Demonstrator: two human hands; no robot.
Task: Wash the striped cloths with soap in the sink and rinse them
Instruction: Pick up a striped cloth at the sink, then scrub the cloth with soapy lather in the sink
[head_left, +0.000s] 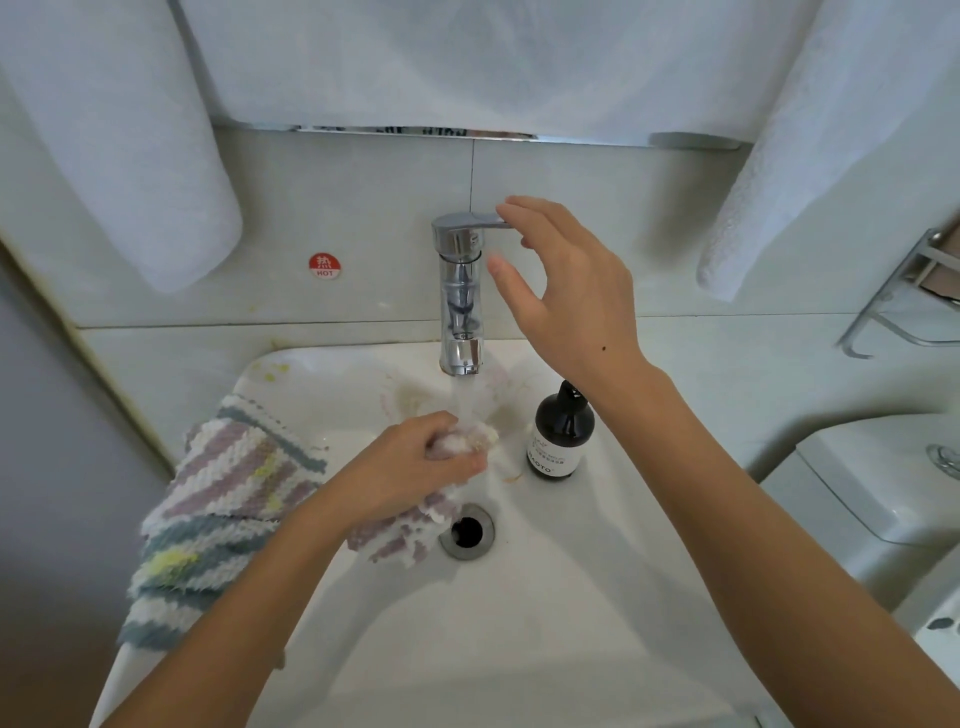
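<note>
Inside sink (545, 597), left hand (415, 457) grips striped cloth (400, 540) beside soap bottle (558, 436).

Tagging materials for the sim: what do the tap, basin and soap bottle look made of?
Tap: likely chromed metal, mirror-bright with sharp reflections. Basin: looks like glazed white ceramic, smooth with a soft sheen; could be another glossy cast material. Soap bottle: dark and glossy, amber glass or tinted plastic, cannot tell which; white printed label, black pump top.

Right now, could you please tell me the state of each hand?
Left hand: gripping a bunched striped cloth under running water.
Right hand: open, fingertips at the faucet lever.
</note>
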